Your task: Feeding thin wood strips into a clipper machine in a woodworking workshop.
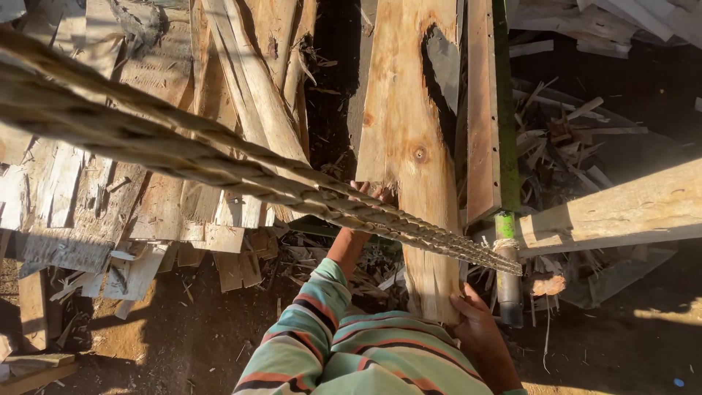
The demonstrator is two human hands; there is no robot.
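On the dirt ground (183, 344) of an outdoor wood yard, a broad heap of split boards and slabs (183, 132) fills the upper left of the view, lit by low warm sun, with a second tangle of offcuts and splinters (570, 146) lying in shade to the right. A thick twisted rope (219, 157) crosses the scene on a slant from the upper left down to the lower right, where it is tied around a green post (506, 241) that stands just beside a narrow upright plank (482, 110). A pale beam (621, 212) runs out to the right from near that post. In the centre, a long rough plank (409, 146) with a knot and a ragged split lower end stands nearly upright, leaning among the other boards. The person, wearing a striped sleeve (351, 351), holds this plank with both hands. The right hand (475, 325) is closed around the plank's lower right edge near its splintered end. The left hand (369, 196) reaches higher, its fingers touching the plank's left edge behind the rope, which hides most of it, so whether it grips cannot be told.
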